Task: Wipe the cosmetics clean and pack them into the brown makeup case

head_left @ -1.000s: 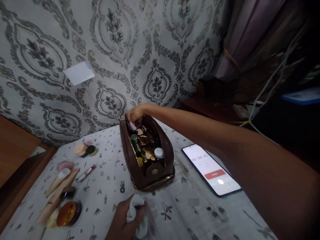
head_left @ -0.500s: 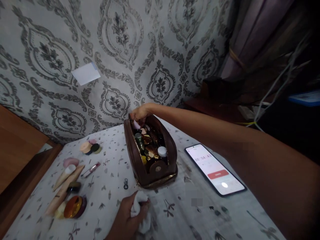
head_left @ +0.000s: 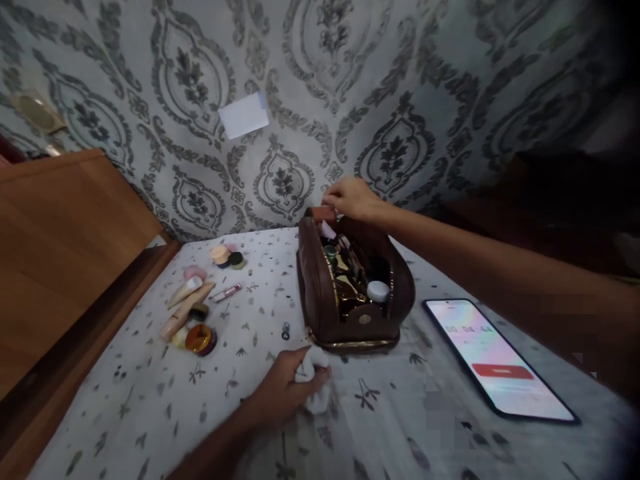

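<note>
A brown makeup bag (head_left: 325, 300) stands unzipped on the patterned cloth, packed with cosmetics; a white-capped container (head_left: 378, 291) shows near its front. My right hand (head_left: 353, 198) reaches over to the far end of the bag. Its fingers are curled at a reddish-brown flap (head_left: 321, 214) on the bag's rim, and the fingertips are partly hidden. Just in front of the bag, my left hand (head_left: 287, 383) is closed around a crumpled white tissue (head_left: 317, 393). A small dark ring-like item (head_left: 285, 331) lies left of the bag.
Left on the cloth lie tubes (head_left: 186, 313), an amber-lidded jar (head_left: 201, 340), a lip gloss tube (head_left: 227, 292) and small jars (head_left: 236, 260). A lit phone (head_left: 493, 353) showing a timer lies right, below my right forearm. Patterned wall behind; wooden panel (head_left: 75, 247) at left.
My right hand has risen from inside the bag's far end to its rim, uncovering more of the reddish-brown flap. My left hand keeps the tissue. The view has swung left.
</note>
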`<state>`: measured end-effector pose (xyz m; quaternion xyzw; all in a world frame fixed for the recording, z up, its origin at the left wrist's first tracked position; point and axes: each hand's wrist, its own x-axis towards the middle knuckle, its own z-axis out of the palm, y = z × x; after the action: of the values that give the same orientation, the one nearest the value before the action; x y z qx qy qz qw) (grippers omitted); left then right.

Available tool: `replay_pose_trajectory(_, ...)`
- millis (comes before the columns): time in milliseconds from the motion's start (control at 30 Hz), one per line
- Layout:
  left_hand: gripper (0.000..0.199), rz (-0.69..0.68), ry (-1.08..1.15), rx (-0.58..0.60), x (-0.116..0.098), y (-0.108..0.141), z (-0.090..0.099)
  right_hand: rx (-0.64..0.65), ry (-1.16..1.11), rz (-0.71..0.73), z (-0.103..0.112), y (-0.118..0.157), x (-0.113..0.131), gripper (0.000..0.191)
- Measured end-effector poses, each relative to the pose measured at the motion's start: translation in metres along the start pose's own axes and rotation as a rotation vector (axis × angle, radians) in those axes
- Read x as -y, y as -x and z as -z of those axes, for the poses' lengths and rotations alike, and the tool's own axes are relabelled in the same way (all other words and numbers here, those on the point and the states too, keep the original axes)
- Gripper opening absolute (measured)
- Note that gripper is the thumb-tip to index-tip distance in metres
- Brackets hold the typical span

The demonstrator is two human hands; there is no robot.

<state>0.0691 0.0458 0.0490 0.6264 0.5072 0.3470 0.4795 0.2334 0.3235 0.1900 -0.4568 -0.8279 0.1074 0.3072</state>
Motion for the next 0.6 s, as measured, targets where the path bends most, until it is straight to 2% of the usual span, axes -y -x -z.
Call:
replay_pose_trajectory(100, 0.035, 0.000, 0.064, -0.009, 0.002, 0.002, 0.002, -0.156, -0.067, -0.014, 0.005, 0.024, 0.014, 0.021)
replay_pose_trajectory(200, 0.039, 0.019, 0.138, -0.023, 0.003, 0.003, 0.004, -0.230, -0.206, 0.059, 0.004, 0.058, 0.039, 0.022)
replay_pose_trajectory(333, 0.036, -0.021, 0.168, -0.036, 0.002, 0.003, 0.010, -0.238, -0.414, 0.216, -0.008, 0.110, 0.079, 0.022)
replay_pose_trajectory(433, 0.032, -0.061, 0.128, -0.103, 0.001, 0.002, 0.019, -0.187, -0.471, 0.323, -0.022, 0.147, 0.104, 0.022)
replay_pose_trajectory(533, 0.029, -0.094, 0.050, -0.187, 0.002, -0.001, 0.036, -0.166, -0.527, 0.360, -0.042, 0.179, 0.119, 0.023)
replay_pose_trajectory(600, 0.026, -0.132, -0.074, -0.223, 0.004, -0.004, 0.056, -0.153, -0.586, 0.335, -0.059, 0.196, 0.124, 0.023)
